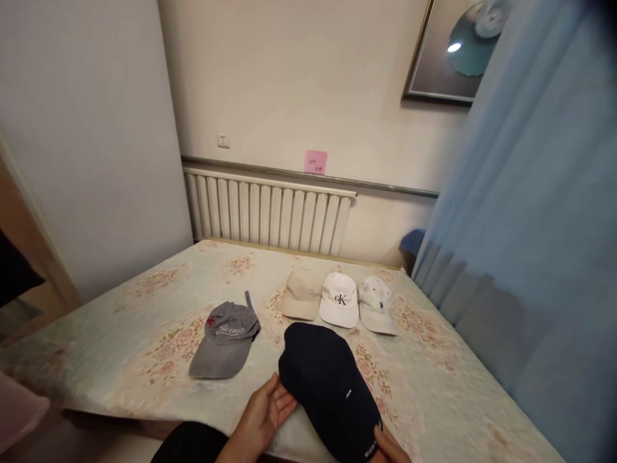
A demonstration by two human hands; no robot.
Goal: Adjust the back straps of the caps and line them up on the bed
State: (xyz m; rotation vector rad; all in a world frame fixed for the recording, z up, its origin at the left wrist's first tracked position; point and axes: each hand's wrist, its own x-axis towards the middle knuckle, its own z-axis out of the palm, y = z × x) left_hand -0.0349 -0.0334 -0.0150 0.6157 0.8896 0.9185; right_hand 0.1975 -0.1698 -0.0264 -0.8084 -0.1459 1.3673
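A dark navy baseball cap (pixel 328 386) is held up over the near edge of the bed, tilted, with a small white mark on it and white lettering near its lower right edge. My left hand (pixel 266 410) grips its left edge, thumb at the rim and fingers partly beneath. At the lower right edge, my right hand (pixel 390 445) pinches the cap; most of that hand is out of frame. A grey cap (pixel 226 341) with white script lies to the left. Beyond the navy cap sit a beige cap (pixel 301 294), a white cap with black letters (pixel 339 301) and another white cap (pixel 377 305).
The caps lie on a bed with a floral cover (pixel 193 276). A white radiator (pixel 270 212) stands behind it, below a pink note (pixel 315 162). Blue curtains (pixel 530 225) hang along the right, and a tall pale panel (pixel 96 148) rises at the left.
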